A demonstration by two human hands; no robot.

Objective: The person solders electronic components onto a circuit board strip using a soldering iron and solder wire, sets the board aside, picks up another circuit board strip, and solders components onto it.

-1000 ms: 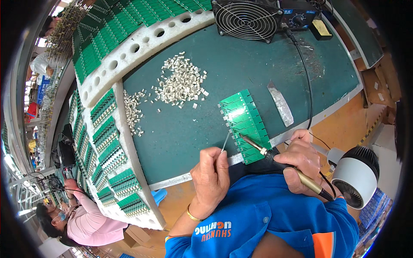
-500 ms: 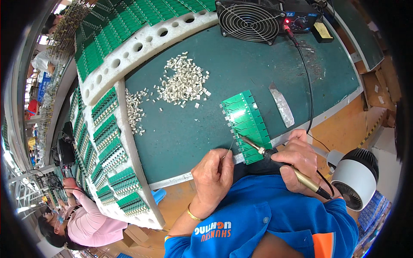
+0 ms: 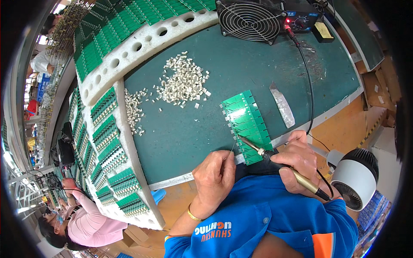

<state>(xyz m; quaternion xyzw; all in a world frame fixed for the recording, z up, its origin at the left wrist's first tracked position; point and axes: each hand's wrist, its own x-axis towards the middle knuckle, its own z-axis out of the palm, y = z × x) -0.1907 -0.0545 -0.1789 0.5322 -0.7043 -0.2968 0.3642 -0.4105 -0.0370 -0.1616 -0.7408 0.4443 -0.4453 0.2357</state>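
Observation:
A green circuit board panel lies on the table near its front edge, with small pins along its left side. My right hand is closed around a soldering iron, whose tip points at the left edge of the panel. My left hand pinches a thin solder wire, which reaches up toward the same edge near the iron's tip. Whether tip and wire touch a pin is too small to tell.
Loose white connectors form a pile at the table's back left. Foam trays hold several boards along the left. A fan and a soldering station stand behind. A silvery strip lies right of the panel.
My left hand has shifted very slightly to the right with the solder wire. The iron's tip has moved a tiny bit up along the panel's left edge.

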